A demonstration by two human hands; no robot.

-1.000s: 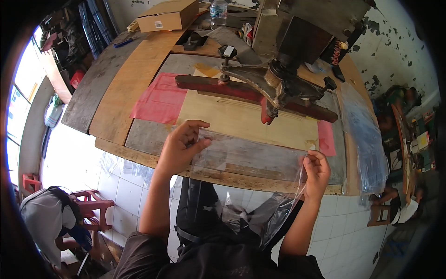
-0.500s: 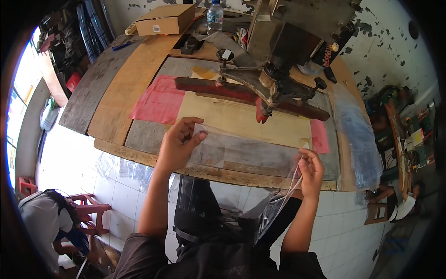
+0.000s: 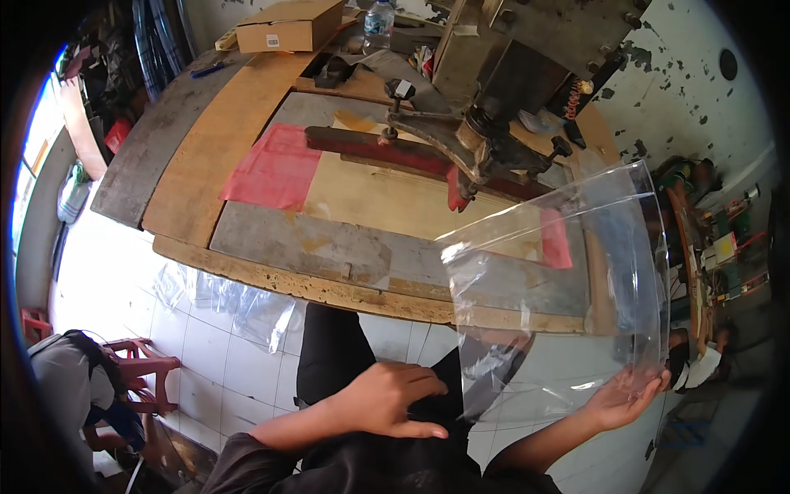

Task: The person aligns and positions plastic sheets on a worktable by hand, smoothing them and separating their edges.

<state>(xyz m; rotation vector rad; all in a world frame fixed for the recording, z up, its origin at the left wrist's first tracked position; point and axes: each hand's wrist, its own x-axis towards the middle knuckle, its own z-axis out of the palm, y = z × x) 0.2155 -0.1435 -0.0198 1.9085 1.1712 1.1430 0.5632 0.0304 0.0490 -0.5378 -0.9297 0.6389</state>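
Observation:
My right hand (image 3: pixel 629 398), low on the right, grips the lower right corner of a clear plastic sheet (image 3: pixel 568 329). Tilted and held up, the sheet shows seam-like lines near its top and right edges. Through it I see the right end of the work surface. My left hand (image 3: pixel 399 400) is empty over my lap, its thumb apart from the fingers. In front of me stands a press with a red bar (image 3: pixel 378 150) above a cream-coloured pad (image 3: pixel 370 202). Pink tape (image 3: pixel 271 169) covers the pad's left end, and more pink (image 3: pixel 556 239) shows at its right.
Clear plastic pieces (image 3: pixel 617 239) lie along the table's right side; others (image 3: pixel 263 313) hang below its front edge. A cardboard box (image 3: pixel 288 26), a water bottle (image 3: pixel 378 26) and a blue pen (image 3: pixel 207 69) are at the back. One person (image 3: pixel 62 379) is low left beside a red stool (image 3: pixel 148 375).
The plastic sheet has left the front edge and been raised to the right, in my right hand alone. My left hand has let go and dropped towards my lap.

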